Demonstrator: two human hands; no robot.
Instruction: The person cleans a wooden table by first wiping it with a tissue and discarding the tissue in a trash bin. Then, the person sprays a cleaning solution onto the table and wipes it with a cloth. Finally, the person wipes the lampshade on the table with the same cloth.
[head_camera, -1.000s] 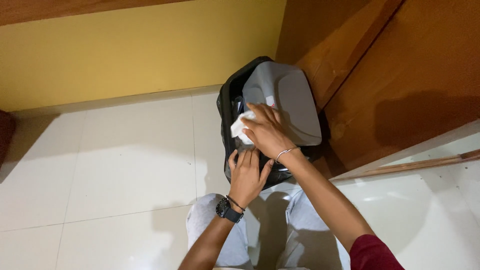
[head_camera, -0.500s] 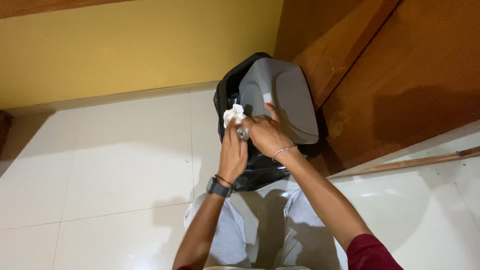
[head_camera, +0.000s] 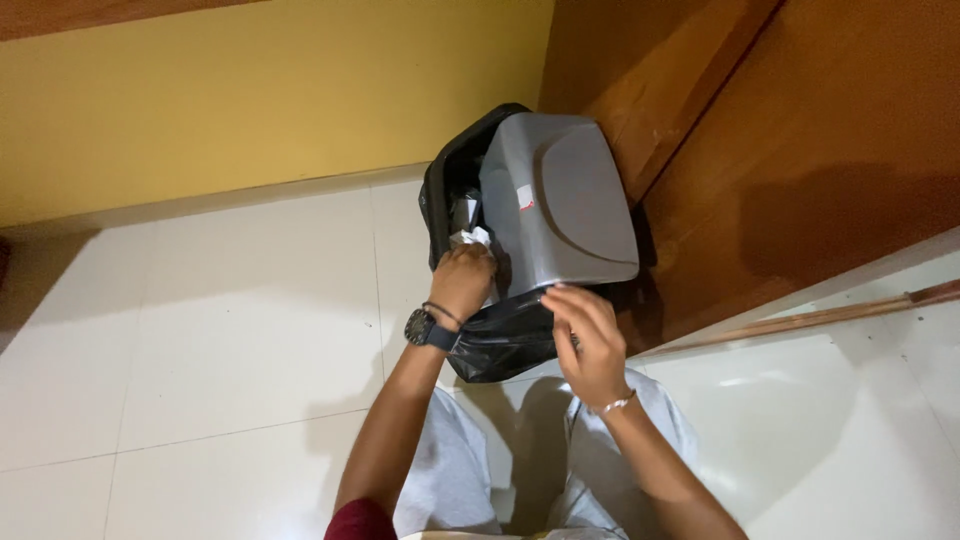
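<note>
A black waste bin (head_camera: 440, 205) lined with a black bag (head_camera: 505, 345) stands by the wall, its grey swing lid (head_camera: 560, 200) tilted open. My left hand (head_camera: 463, 282), with a dark watch on the wrist, is closed around crumpled white paper (head_camera: 472, 238) at the bin's opening. My right hand (head_camera: 590, 335), with a thin bracelet, rests its fingertips on the lid's near edge and the bag's rim. More pale scraps show inside the bin.
A yellow wall (head_camera: 250, 90) runs behind the bin and a brown wooden cabinet (head_camera: 800, 150) stands to its right. White floor tiles (head_camera: 200, 330) spread to the left. My knees in grey trousers (head_camera: 440, 480) are just below the bin.
The white paper has gone from above the lid down into the bin's opening in my left hand. My right hand has dropped from the paper to the lid's near edge.
</note>
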